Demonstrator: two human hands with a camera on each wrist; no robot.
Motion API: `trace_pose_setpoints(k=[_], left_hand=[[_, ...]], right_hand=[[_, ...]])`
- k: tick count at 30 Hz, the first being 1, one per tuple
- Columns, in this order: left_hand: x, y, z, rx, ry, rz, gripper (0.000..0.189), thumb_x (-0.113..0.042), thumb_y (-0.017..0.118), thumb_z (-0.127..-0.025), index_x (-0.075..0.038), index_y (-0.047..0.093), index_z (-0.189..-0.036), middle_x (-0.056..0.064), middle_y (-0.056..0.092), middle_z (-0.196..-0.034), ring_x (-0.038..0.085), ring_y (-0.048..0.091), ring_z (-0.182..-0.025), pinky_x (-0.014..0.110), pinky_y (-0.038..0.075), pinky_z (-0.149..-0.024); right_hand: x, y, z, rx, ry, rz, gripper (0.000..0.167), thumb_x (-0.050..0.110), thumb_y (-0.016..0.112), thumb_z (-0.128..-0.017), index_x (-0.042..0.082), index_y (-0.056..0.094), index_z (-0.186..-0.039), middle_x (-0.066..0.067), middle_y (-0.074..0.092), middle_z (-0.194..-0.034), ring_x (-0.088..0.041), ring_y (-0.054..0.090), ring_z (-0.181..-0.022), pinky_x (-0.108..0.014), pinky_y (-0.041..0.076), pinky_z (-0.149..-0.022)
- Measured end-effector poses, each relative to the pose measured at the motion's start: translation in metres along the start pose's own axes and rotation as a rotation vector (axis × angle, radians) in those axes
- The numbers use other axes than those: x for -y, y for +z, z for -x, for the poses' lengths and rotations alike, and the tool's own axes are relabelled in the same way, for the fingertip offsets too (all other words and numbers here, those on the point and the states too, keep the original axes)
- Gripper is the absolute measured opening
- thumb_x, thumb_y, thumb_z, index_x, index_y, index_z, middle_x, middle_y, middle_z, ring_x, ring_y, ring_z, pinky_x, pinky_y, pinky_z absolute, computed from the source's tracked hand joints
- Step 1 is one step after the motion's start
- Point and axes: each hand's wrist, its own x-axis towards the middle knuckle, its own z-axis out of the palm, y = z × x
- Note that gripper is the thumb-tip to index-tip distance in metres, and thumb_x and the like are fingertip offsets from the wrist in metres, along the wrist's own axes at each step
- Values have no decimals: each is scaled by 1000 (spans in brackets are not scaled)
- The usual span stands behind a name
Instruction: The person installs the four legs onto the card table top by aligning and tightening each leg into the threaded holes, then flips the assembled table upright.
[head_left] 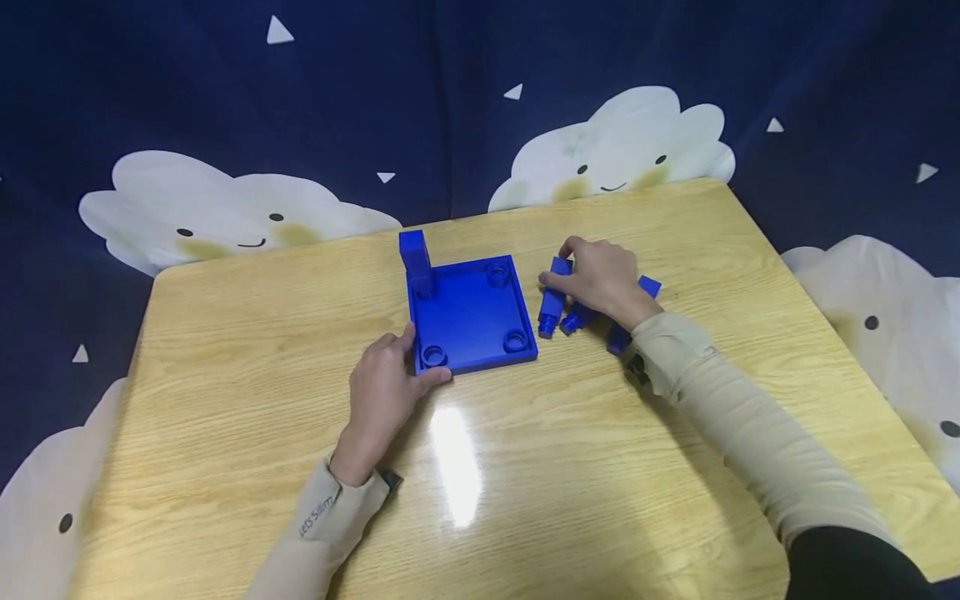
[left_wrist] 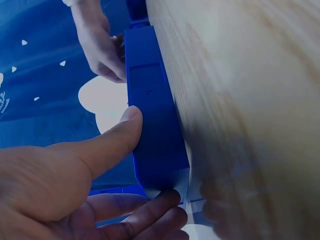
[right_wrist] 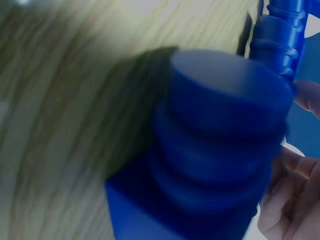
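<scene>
A blue square tray-like base lies on the table with round sockets in its corners. One blue square post stands upright at its far left corner. My left hand grips the near left corner, thumb along the front wall and fingers round the side. To the right of the base, my right hand pinches a blue post between thumb and fingers; its ringed round end points toward me. Another post lies partly hidden under that hand.
By the right wrist lies a further blue post, its ringed round end large in the right wrist view. The wooden table reaches back to a dark blue curtain with cloud faces. A bright reflection shows on the tabletop before the base.
</scene>
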Motion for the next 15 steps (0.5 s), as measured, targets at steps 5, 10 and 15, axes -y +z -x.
trace_pose_setpoints(k=[5,10,15], left_hand=[[-1,-1,0,-4,3,-9,94,-38,100,-78,10,59,-148,14,64,-87,23,46,-72,40,42,-60],[-1,-1,-1,-2,6,-20,95,-39,100,-77,10,59,-148,15,67,-90,24,48,-73,42,45,-61],[0,-1,-2,3,9,-23,95,-40,100,-78,9,59,-148,15,66,-89,24,48,-72,41,44,-61]], right_hand=[[4,5,-5,-6,13,5,59,61,73,-94,10,72,-124,-11,71,-86,-35,67,-84,-55,49,-77],[8,8,-10,-9,8,-12,49,54,74,-92,9,72,-113,-16,72,-94,-39,68,-88,-58,50,-77],[9,10,-12,-8,18,-80,46,44,76,-90,6,72,-115,-19,73,-99,-42,69,-93,-58,52,-78]])
